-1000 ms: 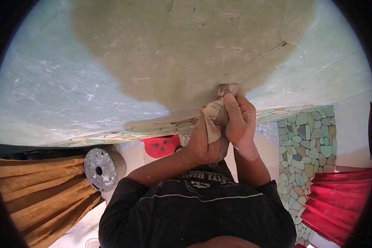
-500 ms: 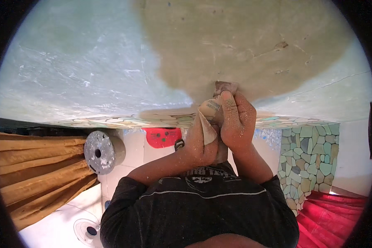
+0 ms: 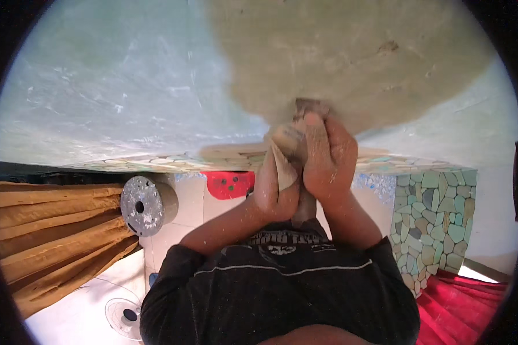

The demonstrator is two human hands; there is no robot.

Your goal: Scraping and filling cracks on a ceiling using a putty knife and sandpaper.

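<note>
My right hand [image 3: 332,164], dusted with pale powder, is closed in a pinch with the thumb on top. It presses a small dark brown piece of sandpaper [image 3: 311,106] against the painted wall [image 3: 172,106]. Beside it my left hand [image 3: 275,190] is closed around a tan-backed sheet of sandpaper [image 3: 286,138], one folded corner of which sticks out over the fingers. Whether both pieces belong to one sheet I cannot tell. Around the right fingertips the wall has a large brownish-tan patch [image 3: 334,52] with cracks and a chipped spot [image 3: 387,47].
Below the wall runs a band of stone mosaic [image 3: 434,213]. A speckled grey round spool-like object [image 3: 143,206] and a brown curtain [image 3: 57,230] are on the left, with a white fan [image 3: 124,316] lower down. A red cloth [image 3: 466,305] hangs at the lower right.
Both hands have shifted a little up the wall with the sandpaper. The right fingertips and the dark piece are blurred by motion. Both grips stay the same.
</note>
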